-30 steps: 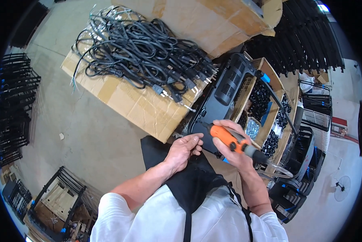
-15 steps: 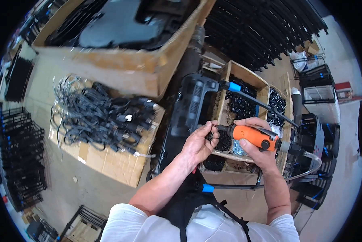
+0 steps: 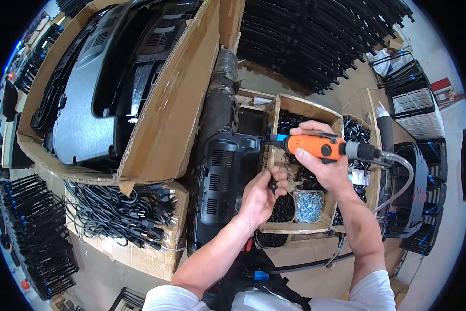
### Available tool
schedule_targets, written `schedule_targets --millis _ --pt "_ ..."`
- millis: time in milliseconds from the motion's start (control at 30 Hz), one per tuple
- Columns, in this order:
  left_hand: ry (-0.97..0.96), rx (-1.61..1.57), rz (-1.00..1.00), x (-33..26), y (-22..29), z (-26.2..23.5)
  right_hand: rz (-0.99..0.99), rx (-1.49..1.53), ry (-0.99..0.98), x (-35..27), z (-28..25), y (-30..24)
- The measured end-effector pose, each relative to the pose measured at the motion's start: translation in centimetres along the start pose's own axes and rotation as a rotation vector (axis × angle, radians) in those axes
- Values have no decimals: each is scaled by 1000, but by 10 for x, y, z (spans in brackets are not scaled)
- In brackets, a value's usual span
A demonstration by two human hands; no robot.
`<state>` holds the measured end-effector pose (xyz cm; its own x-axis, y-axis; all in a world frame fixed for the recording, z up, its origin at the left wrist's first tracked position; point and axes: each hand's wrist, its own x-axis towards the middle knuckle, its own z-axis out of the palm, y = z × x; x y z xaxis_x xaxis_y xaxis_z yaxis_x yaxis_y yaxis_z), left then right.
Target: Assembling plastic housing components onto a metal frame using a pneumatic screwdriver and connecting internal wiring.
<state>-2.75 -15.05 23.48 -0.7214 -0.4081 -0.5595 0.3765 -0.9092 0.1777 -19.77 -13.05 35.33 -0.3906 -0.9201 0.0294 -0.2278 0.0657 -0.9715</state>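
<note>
My right hand (image 3: 323,168) is wrapped round an orange air screwdriver (image 3: 313,146), held level with its nose pointing left. The nose reaches a blue piece (image 3: 281,138) of a black frame, beside a black vented plastic panel (image 3: 220,171). Whether the bit touches a screw there cannot be made out. A clear hose (image 3: 406,171) runs from the tool's rear. My left hand (image 3: 259,197) is below, palm up and fingers curled round small black screws (image 3: 272,183), partly hidden. It is just left of the wooden parts box and clear of the tool.
The wooden box (image 3: 337,111) holds black parts, black screws (image 3: 282,209) and silver screws (image 3: 309,207). At left, a carton (image 3: 165,114) of black plastic panels stands behind a heap of black cables (image 3: 124,212). Black frames (image 3: 316,39) are stacked at the back, more (image 3: 30,233) far left.
The screwdriver has moved away from my left hand, up and left to the blue piece. My left hand has dropped slightly, its fingers loosened from a pinch at the bit. The view has shifted.
</note>
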Motion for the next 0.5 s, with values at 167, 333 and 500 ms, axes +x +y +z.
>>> schedule_targets --millis 167,333,500 --pt "27 62 -20 -6 -7 -27 15 -8 -46 30 9 18" --pt "-29 116 -25 -3 -4 -35 16 -78 -98 41 17 32" --pt "-13 133 19 6 1 -40 9 -165 -145 46 25 31"
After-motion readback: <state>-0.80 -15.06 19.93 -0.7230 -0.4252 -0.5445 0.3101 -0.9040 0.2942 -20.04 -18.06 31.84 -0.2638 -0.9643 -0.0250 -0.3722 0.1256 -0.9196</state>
